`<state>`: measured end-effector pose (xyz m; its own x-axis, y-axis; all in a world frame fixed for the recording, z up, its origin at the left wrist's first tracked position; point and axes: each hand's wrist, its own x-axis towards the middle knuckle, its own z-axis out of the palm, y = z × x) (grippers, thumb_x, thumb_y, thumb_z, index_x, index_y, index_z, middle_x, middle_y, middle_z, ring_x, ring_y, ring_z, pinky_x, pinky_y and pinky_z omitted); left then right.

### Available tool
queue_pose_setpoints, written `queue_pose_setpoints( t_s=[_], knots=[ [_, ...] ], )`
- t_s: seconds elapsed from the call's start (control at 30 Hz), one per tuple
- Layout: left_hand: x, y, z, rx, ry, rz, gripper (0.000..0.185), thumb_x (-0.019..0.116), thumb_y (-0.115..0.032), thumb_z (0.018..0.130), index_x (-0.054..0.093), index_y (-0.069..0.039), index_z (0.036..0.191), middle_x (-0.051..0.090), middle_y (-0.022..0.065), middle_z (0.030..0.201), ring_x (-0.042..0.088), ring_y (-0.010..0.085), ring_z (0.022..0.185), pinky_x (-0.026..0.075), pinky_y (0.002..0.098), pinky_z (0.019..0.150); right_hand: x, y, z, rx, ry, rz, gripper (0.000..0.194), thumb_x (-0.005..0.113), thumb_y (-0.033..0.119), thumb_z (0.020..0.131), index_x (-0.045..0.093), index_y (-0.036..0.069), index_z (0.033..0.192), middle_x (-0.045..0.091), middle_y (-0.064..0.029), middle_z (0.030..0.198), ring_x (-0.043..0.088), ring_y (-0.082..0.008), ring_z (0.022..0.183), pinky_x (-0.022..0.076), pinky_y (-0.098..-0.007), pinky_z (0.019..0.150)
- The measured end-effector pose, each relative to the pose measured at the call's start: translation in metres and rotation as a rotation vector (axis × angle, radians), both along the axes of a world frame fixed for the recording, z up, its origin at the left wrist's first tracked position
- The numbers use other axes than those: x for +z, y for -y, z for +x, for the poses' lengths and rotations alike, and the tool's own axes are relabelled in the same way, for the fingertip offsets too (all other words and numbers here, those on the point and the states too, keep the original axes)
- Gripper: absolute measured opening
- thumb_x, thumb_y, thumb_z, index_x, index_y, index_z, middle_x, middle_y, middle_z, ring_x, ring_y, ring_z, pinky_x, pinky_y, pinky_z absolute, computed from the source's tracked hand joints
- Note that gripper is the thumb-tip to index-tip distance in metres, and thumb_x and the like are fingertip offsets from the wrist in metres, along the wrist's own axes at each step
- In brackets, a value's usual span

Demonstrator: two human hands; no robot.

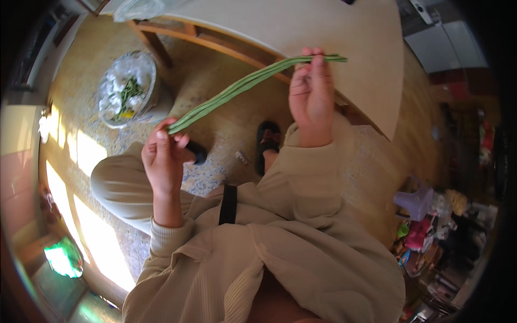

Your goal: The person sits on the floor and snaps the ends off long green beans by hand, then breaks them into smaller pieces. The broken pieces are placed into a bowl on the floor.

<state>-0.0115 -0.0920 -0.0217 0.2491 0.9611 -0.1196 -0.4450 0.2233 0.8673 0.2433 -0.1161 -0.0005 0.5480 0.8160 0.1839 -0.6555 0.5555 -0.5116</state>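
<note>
A small bundle of long green beans (238, 87) stretches between my two hands, over the floor and the near edge of the table. My left hand (163, 155) pinches its lower left end between thumb and fingers. Higher up on the right, my right hand (313, 87) grips the bundle close to its other end, and short tips stick out past the fingers. The beans lie side by side and bow slightly upward. How many strands there are is hard to tell.
A pale-topped wooden table (363, 76) stands ahead, with a clear plastic bag (139, 9) at its far left. On the floor at left is a bin (155, 87) lined with plastic, holding green scraps (130, 95). A purple plastic stool (414, 200) and clutter lie at right.
</note>
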Motion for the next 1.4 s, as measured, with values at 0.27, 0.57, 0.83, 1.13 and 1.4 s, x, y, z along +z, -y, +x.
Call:
queue_pose_setpoints(
  t_s=[0.27, 0.57, 0.83, 1.13, 1.4],
  knots=[
    [-0.014, -0.006, -0.001, 0.049, 0.029, -0.034, 0.032, 0.045, -0.021, 0.093, 0.05, 0.005, 0.111, 0.054, 0.0033, 0.08, 0.054, 0.008, 0.074, 0.051, 0.0212, 0.068, 0.01, 0.005, -0.006, -0.148, 0.152, -0.223, 0.014, 0.062, 0.012, 0.082, 0.06, 0.004, 0.093, 0.063, -0.0065, 0.086, 0.053, -0.0059, 0.069, 0.0446, -0.0187, 0.061],
    [-0.027, 0.0, 0.004, 0.011, -0.048, -0.131, 0.023, 0.055, -0.009, 0.087, 0.056, 0.001, 0.108, 0.06, 0.0064, 0.089, 0.057, 0.01, 0.077, 0.05, 0.0201, 0.071, 0.016, 0.001, -0.009, -0.279, 0.051, -0.28, 0.018, 0.059, 0.017, 0.086, 0.057, 0.003, 0.096, 0.061, -0.0062, 0.092, 0.051, -0.0057, 0.069, 0.0434, -0.0208, 0.064],
    [-0.003, -0.028, -0.023, 0.345, 0.207, 0.126, 0.025, 0.051, -0.013, 0.089, 0.052, 0.0, 0.111, 0.06, 0.0097, 0.097, 0.059, 0.0161, 0.084, 0.051, 0.0285, 0.077, 0.005, -0.001, -0.021, 0.161, 0.407, -0.405, 0.015, 0.047, 0.017, 0.092, 0.05, 0.003, 0.098, 0.057, -0.0056, 0.086, 0.05, -0.0075, 0.07, 0.0441, -0.0227, 0.066],
    [0.049, 0.0, 0.024, -0.135, -0.77, 0.605, 0.017, 0.049, 0.001, 0.087, 0.056, -0.002, 0.102, 0.059, 0.0057, 0.09, 0.055, 0.0089, 0.07, 0.046, 0.0218, 0.063, 0.012, 0.008, -0.072, 0.226, 1.017, -0.358, 0.022, 0.059, 0.023, 0.084, 0.051, 0.006, 0.096, 0.044, -0.0003, 0.073, 0.045, -0.0086, 0.063, 0.038, -0.0249, 0.056],
    [0.028, -0.007, 0.021, -0.083, -0.527, 0.295, 0.023, 0.062, 0.005, 0.077, 0.059, 0.003, 0.099, 0.064, 0.0092, 0.082, 0.059, 0.0096, 0.073, 0.047, 0.021, 0.064, 0.005, 0.003, -0.069, 0.417, 1.106, -0.359, 0.032, 0.068, 0.024, 0.075, 0.062, 0.003, 0.098, 0.064, -0.0105, 0.077, 0.057, -0.0157, 0.064, 0.044, -0.0274, 0.059]
  ],
)
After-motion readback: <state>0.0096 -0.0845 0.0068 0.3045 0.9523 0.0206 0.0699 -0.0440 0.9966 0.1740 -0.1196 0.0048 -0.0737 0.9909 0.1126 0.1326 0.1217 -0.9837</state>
